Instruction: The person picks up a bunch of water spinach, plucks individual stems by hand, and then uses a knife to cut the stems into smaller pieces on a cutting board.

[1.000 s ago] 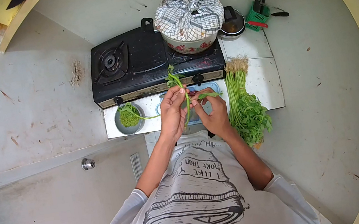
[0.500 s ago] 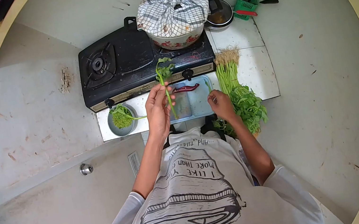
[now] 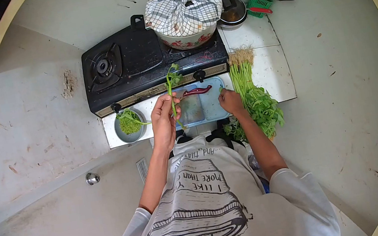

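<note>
My left hand [image 3: 164, 122] is closed around a leafy green stalk [image 3: 169, 88], held upright with its leaves at the top, above the left side of a blue cutting board [image 3: 214, 106]. My right hand [image 3: 231, 101] has its fingers pinched together over the board's right side, and a small green piece [image 3: 221, 90] shows at the fingertips. A knife with a dark red handle [image 3: 198, 90] lies on the board; its blade is hard to make out. Right of my right hand lies a bundle of leafy greens [image 3: 260, 105], roots pointing away from me.
A grey bowl [image 3: 120, 134] of green pieces stands at the left, a leafy stalk across its rim. Behind is a black gas stove [image 3: 137, 51] bearing a cloth-covered pot [image 3: 188, 42]. A smaller pan [image 3: 233, 15] and a green basket of utensils [image 3: 258, 7] stand at the back right.
My right hand has turned slightly, and the green strip at its fingertips looks shorter. The stalk in my left hand has shifted a little to the left and its leaves have turned.
</note>
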`<state>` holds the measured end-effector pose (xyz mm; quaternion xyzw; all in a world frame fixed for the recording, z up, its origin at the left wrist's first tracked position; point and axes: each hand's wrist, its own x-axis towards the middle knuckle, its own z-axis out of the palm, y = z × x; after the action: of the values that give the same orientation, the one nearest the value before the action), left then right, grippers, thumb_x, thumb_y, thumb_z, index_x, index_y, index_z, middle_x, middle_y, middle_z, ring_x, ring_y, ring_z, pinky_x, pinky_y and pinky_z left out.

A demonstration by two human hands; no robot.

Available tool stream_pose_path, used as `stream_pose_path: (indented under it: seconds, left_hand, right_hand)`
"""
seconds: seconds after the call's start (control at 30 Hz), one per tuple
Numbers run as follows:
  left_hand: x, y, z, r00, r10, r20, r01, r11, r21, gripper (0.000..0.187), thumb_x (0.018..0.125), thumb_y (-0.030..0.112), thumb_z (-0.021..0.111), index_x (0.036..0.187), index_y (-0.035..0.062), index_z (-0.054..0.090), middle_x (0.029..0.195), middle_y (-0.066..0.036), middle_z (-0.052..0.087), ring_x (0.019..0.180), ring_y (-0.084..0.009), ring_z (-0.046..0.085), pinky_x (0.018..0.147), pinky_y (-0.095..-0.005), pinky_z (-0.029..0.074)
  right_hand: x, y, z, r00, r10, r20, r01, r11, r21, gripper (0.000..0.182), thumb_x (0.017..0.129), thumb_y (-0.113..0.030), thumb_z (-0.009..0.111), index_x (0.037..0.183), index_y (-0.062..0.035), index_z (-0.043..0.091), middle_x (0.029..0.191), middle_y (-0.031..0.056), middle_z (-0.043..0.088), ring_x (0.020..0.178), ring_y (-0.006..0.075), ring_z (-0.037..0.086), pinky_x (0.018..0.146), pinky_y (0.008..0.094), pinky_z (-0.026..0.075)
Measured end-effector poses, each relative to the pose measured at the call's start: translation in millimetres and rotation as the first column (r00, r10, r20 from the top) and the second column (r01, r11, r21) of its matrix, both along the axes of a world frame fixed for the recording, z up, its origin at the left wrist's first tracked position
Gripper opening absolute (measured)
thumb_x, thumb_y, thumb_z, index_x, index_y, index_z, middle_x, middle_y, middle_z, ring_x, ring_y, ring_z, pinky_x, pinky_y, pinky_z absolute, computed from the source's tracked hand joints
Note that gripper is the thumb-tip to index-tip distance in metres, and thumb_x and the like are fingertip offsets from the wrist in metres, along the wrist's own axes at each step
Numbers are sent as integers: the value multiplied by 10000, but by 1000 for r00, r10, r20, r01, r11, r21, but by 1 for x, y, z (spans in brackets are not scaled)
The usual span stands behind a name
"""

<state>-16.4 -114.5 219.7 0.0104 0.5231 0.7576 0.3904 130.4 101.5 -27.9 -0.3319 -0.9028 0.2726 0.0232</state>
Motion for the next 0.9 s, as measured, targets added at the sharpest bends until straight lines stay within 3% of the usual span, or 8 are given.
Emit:
stream_pose_path:
  seconds: [0.17, 0.4, 0.67, 0.77, 0.9]
  left_hand:
    - [-5, -5, 0, 999, -40, -17, 40, 999, -9, 198, 1072, 203, 567, 1170, 47, 640, 997, -15, 632, 813, -82, 546, 718, -240, 428]
    - [-11, -6, -5, 993, -112, -34, 111, 993, -36, 186, 1054, 191, 599, 1163, 50, 652, 1014, -32, 663, 847, -97, 572, 758, -256, 468]
    - [-16, -1, -11, 958, -250, -139, 238, 966, -97, 147, 1013, 138, 663, 1117, 34, 672, 1005, -64, 723, 833, -102, 642, 770, -254, 515]
    - [-17, 2, -14, 928, -310, -205, 297, 950, -93, 143, 996, 121, 683, 1104, 29, 676, 990, -59, 732, 839, -99, 661, 761, -257, 529]
    - [-18, 1, -19, 877, -382, -291, 378, 923, -70, 143, 982, 78, 687, 1112, 19, 665, 996, -46, 734, 868, -99, 678, 754, -266, 539]
  right_hand:
    - [6, -10, -11, 991, -12, 131, 3, 998, 69, 200, 892, -245, 693, 905, -46, 691, 814, 180, 737, 763, 372, 731, 730, 491, 584]
    - [25, -38, 16, 983, -142, -120, 134, 988, -72, 153, 898, -182, 694, 897, -29, 693, 835, 183, 738, 724, 358, 723, 669, 458, 569]
    - [1, -85, 141, 775, -419, -474, 167, 858, -485, 107, 956, -102, 694, 996, -3, 696, 826, 115, 725, 683, 170, 668, 644, 316, 514]
    - [-14, -96, 199, 696, -442, -566, 116, 847, -519, 114, 953, -107, 709, 993, -1, 694, 847, 96, 718, 718, 148, 654, 675, 309, 513]
    - [-35, -106, 248, 677, -345, -651, 76, 911, -404, 124, 929, -96, 741, 983, 4, 693, 877, 105, 718, 735, 172, 673, 686, 305, 517]
